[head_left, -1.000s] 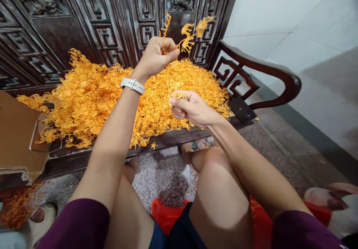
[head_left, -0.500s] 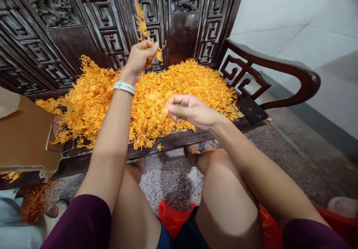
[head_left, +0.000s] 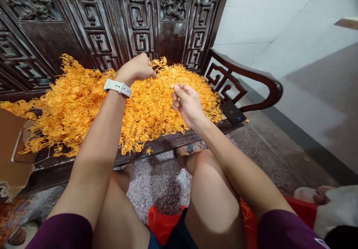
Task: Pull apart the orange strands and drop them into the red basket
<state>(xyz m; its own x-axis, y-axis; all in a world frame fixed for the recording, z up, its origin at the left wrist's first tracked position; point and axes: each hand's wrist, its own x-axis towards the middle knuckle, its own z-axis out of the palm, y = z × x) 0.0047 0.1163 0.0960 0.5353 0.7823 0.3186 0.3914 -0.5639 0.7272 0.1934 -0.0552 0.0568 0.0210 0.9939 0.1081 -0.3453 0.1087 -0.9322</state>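
A wide heap of orange, stringy plastic-looking pieces (head_left: 151, 107) covers the seat of a dark carved wooden bench (head_left: 167, 143). My left hand (head_left: 137, 69), with a pale watch (head_left: 118, 87) on the wrist, is bent down over the back of the heap, its fingers closed on an orange strand cluster (head_left: 160, 64) that sticks out to the right. To its right, my right hand (head_left: 187, 102) hovers above the heap's right part with fingers curled and thumb against them; whatever it pinches, if anything, is too small to make out.
A phone (head_left: 232, 112) lies on the bench's right end by the curved armrest (head_left: 275, 92). At the left is a cardboard box (head_left: 13, 152) with a metal wire handle. Below me is a red stool (head_left: 160, 223). Another person's foot (head_left: 21, 237) shows bottom left.
My left hand has come down from its raised position toward the heap. My right hand has lifted slightly and turned upward. The view has shifted to the right.
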